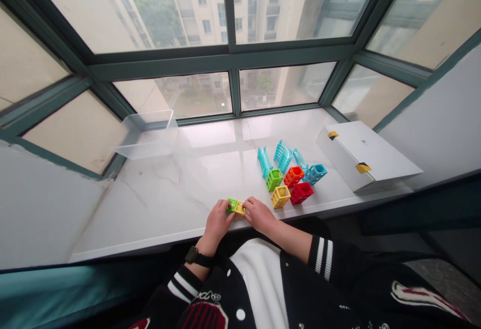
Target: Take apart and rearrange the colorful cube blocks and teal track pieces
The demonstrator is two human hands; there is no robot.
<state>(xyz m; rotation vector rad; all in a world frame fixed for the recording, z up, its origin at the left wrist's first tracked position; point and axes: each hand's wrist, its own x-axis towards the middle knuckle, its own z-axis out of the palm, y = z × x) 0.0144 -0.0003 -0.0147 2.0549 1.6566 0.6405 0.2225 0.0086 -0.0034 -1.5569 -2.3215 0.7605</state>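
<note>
Near the front edge of the marble sill, my left hand (218, 220) grips a green toy block (232, 204) between thumb and fingers. My right hand (259, 215) pinches a yellow toy block (239, 209), which sits against the green one; whether they are locked together I cannot tell. Just right of my right hand stand hollow blocks: a yellow one (280, 197), a green one (274, 180), an orange one (293, 176), a red one (301, 193) and a blue one (315, 174). Behind them lie clear blue curved track pieces (283, 155).
A clear plastic bin (150, 136) stands at the back left of the white marble sill (180, 184). On the right lies a white box (370, 151) with yellow-and-black tabs. Green-framed windows (233, 58) close off the back and sides.
</note>
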